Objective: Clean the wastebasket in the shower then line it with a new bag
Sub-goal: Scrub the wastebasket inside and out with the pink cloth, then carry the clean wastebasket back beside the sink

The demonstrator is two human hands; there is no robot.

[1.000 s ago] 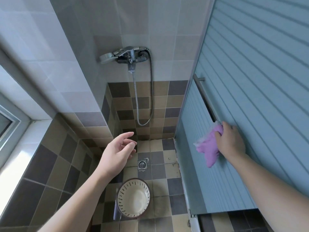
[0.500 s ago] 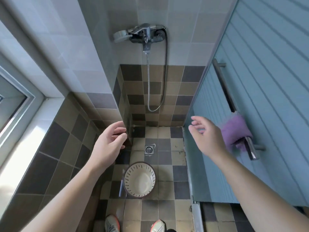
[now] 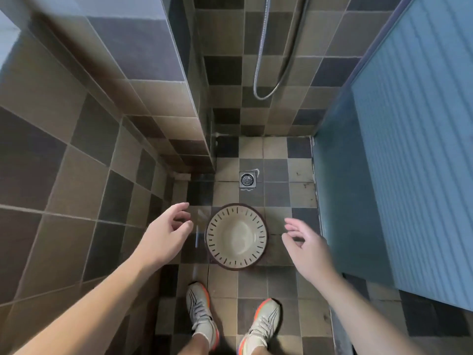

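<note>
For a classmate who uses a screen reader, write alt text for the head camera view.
Seen from above, a person's open left hand and right hand hover either side of an empty round wastebasket on a tiled shower floor. Beyond it lies a floor drain; the person's shoes show below.

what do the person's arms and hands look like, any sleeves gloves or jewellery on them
Both arms are bare from the frame's bottom edge to the wrists: no sleeves show. The left hand and right hand wear no gloves, and no rings, watch or bracelet can be seen on the fingers or wrists. The only clothing in view is a pair of pale sneakers with orange soles and dark stripes.
</note>
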